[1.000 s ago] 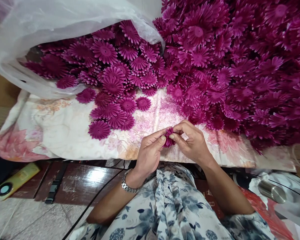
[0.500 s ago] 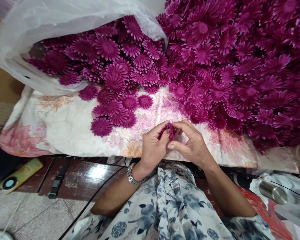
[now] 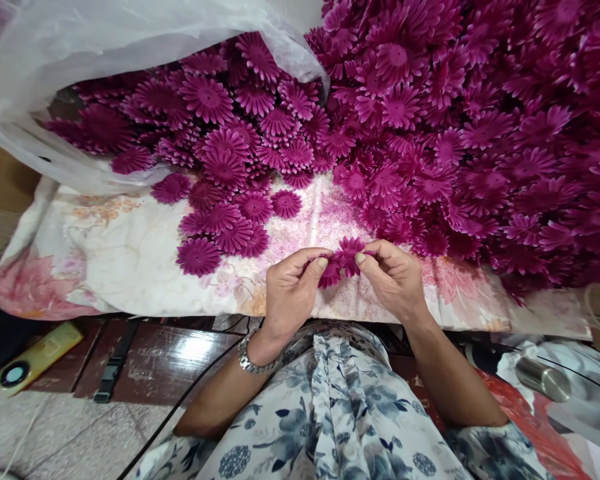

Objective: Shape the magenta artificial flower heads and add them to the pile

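Note:
My left hand point(image 3: 293, 287) pinches the edge of a magenta artificial flower point(image 3: 329, 273) between thumb and forefinger. Close beside it, my right hand point(image 3: 393, 277) grips the rim of another magenta artificial flower point(image 3: 351, 256), its petals spread and facing up. The two flowers touch or overlap just above the cloth; I cannot tell whether they are joined. Left of my hands, a small group of loose flowers point(image 3: 199, 256) lies on the floral cloth point(image 3: 145, 267). A large heap of opened flowers point(image 3: 460, 147) spreads to the right.
A translucent plastic bag point(image 3: 130, 33) at the back left spills stacked flowers point(image 3: 207, 99) onto the cloth. Below the table edge are a dark wooden surface point(image 3: 155, 357), a black buckle strap point(image 3: 113, 370) and a yellow device point(image 3: 40, 357). A metal cylinder point(image 3: 543, 379) lies at lower right.
My hands have moved apart from a close huddle. The crumpled magenta bundle between them now shows as two spread flowers, one at each hand.

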`<act>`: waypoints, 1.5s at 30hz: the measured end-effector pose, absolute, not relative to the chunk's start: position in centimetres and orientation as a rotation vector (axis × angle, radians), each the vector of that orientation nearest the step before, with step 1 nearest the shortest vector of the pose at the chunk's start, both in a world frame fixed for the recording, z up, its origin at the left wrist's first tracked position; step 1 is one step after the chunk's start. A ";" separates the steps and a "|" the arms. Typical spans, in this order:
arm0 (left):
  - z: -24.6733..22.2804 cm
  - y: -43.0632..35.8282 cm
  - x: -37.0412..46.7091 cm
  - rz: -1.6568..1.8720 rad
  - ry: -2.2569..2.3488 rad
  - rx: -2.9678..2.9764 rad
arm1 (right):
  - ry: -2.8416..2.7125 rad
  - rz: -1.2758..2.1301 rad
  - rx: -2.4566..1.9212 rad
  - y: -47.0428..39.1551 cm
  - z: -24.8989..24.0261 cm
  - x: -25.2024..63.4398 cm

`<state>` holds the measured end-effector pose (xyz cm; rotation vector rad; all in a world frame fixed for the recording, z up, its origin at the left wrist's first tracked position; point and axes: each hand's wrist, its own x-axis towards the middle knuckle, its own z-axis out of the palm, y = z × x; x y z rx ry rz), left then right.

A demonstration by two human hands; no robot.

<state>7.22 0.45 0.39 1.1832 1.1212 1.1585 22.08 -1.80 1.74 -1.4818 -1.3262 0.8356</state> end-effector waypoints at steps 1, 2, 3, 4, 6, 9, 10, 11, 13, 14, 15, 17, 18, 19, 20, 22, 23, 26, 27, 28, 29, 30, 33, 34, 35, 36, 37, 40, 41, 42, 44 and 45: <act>0.3 0.4 7.2 1.187 1.124 1.175 | -1.294 0.871 -1.491 -1.8 1.7 22.0; 0.2 0.3 7.1 1.212 1.121 1.162 | -1.272 0.899 -1.494 -1.7 1.6 22.0; 0.1 0.3 7.1 1.236 1.117 1.148 | -1.253 0.910 -1.491 -1.7 1.6 22.0; 0.1 0.3 7.0 1.270 1.115 1.131 | -1.230 0.899 -1.484 -1.6 1.6 22.1; 0.2 0.6 6.8 1.349 1.113 1.065 | -1.156 0.805 -1.467 -1.4 1.8 22.6; 0.5 1.3 6.4 1.448 1.079 0.890 | -1.079 0.668 -1.459 -1.3 2.1 23.5; 0.7 1.5 6.3 1.443 1.054 0.840 | -1.096 0.673 -1.462 -1.3 2.2 23.7; 0.8 1.7 6.4 1.422 1.029 0.807 | -1.123 0.697 -1.464 -1.3 2.2 23.8; 1.0 1.8 6.6 1.360 1.000 0.801 | -1.166 0.748 -1.450 -1.3 2.2 23.8; 1.1 1.8 6.7 1.337 0.996 0.823 | -1.174 0.759 -1.440 -1.3 2.2 23.7; 1.1 1.7 6.8 1.326 0.990 0.863 | -1.179 0.762 -1.432 -1.3 2.2 23.6; 1.3 1.4 6.8 1.326 0.966 0.987 | -1.193 0.777 -1.426 -1.3 2.1 23.3; 1.5 1.3 6.8 1.318 0.946 1.061 | -1.204 0.794 -1.424 -1.2 2.1 23.2; 1.7 1.2 6.8 1.288 0.930 1.143 | -1.214 0.817 -1.418 -1.2 2.1 23.0; 1.9 1.2 6.8 1.237 0.925 1.227 | -1.224 0.844 -1.403 -1.2 2.1 22.8; 2.3 1.1 7.0 1.109 0.943 1.390 | -1.244 0.904 -1.359 -1.2 2.1 22.4; 2.4 1.1 7.1 1.049 0.955 1.460 | -1.249 0.937 -1.334 -1.2 2.1 22.2; 2.1 1.2 7.5 0.947 0.934 1.586 | -1.247 1.044 -1.280 -1.3 2.1 22.0; 1.9 1.2 7.6 0.926 0.922 1.578 | -1.242 1.081 -1.274 -1.3 2.0 22.1; 1.7 1.2 7.7 0.912 0.914 1.546 | -1.240 1.112 -1.271 -1.4 2.0 22.2; 1.5 1.1 7.7 0.907 0.909 1.505 | -1.243 1.141 -1.265 -1.4 1.9 22.3; 1.3 1.1 7.6 0.914 0.910 1.465 | -1.249 1.171 -1.254 -1.5 1.9 22.4; 1.2 1.1 7.4 0.989 0.909 1.426 | -1.275 1.269 -1.202 -1.7 1.8 22.7; 1.2 1.1 7.4 1.019 0.905 1.421 | -1.274 1.294 -1.185 -1.8 1.7 22.8; 1.1 1.1 7.3 1.042 0.899 1.404 | -1.269 1.306 -1.175 -1.9 1.7 22.9; 1.0 1.0 7.3 1.061 0.890 1.369 | -1.260 1.305 -1.168 -1.9 1.8 22.9; 0.9 1.0 7.3 1.073 0.882 1.318 | -1.241 1.295 -1.161 -2.0 1.8 23.0; 0.3 0.9 7.1 1.104 0.881 1.143 | -1.136 1.206 -1.163 -2.1 1.7 23.2; 0.1 0.9 7.0 1.113 0.889 1.106 | -1.097 1.162 -1.183 -2.1 1.7 23.3; -0.1 0.9 6.9 1.121 0.897 1.084 | -1.065 1.115 -1.210 -2.1 1.6 23.4; -0.2 0.9 6.7 1.132 0.912 1.071 | -1.033 1.045 -1.267 -2.1 1.4 23.6; -0.2 1.0 6.6 1.131 0.920 1.066 | -1.024 1.024 -1.284 -2.1 1.3 23.6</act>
